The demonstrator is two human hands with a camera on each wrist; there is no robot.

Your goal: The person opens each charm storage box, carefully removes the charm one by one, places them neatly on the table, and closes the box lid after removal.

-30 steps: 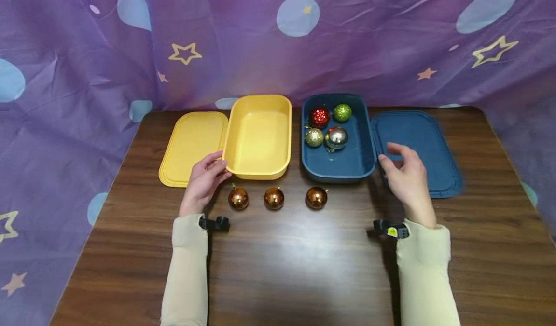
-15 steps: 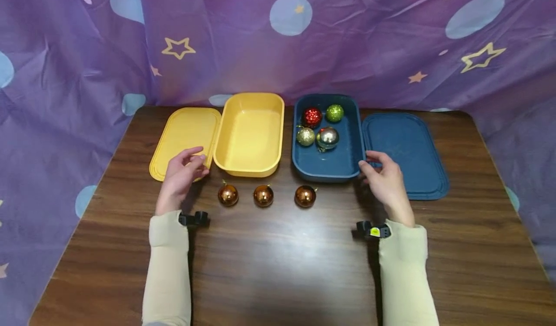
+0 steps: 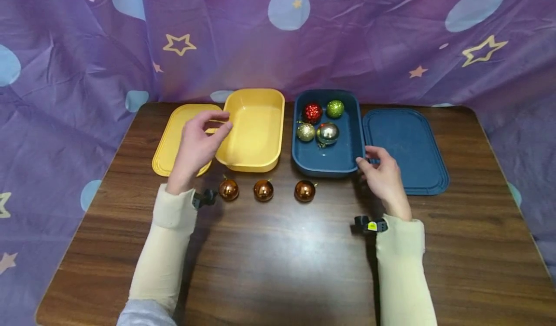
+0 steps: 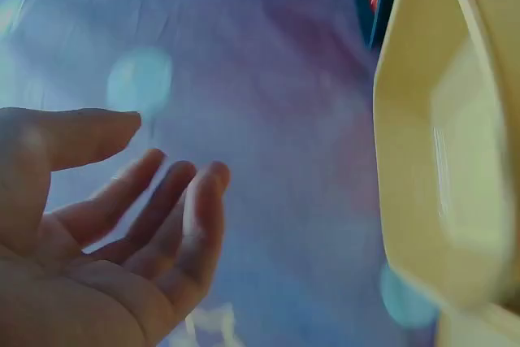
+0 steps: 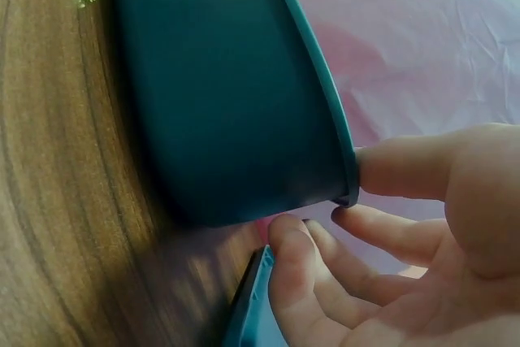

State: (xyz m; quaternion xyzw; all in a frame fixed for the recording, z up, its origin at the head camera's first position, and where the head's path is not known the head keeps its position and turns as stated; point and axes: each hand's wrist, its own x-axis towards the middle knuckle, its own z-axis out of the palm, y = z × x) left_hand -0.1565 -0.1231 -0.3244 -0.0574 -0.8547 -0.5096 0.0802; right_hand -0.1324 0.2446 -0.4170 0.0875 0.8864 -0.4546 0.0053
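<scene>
In the head view, my left hand point(image 3: 200, 140) hovers over the yellow lid point(image 3: 173, 145) and the left rim of the yellow container point(image 3: 256, 138). Its thumb and fingers are apart, with nothing between them. My right hand point(image 3: 384, 174) is at the near right corner of the blue container point(image 3: 330, 162). The right wrist view shows the thumb on its rim point(image 5: 345, 152) and the index finger just beneath, pinching the edge lightly. Inside the blue container lie a red bauble point(image 3: 312, 113), a green bauble point(image 3: 335, 109), a pale gold glitter bauble point(image 3: 306, 132) and a shiny silver bauble point(image 3: 327, 133).
Three brown baubles lie in front of the containers: a left one point(image 3: 229, 190), a middle one point(image 3: 263, 190) and a right one point(image 3: 305, 191). The blue lid point(image 3: 408, 147) lies right of the blue container. A purple curtain point(image 3: 234, 36) hangs behind the wooden table point(image 3: 282, 268).
My left hand has left the yellow container's near corner, drawn back left, then risen forward over the yellow lid. My right hand has moved left onto the blue container's corner.
</scene>
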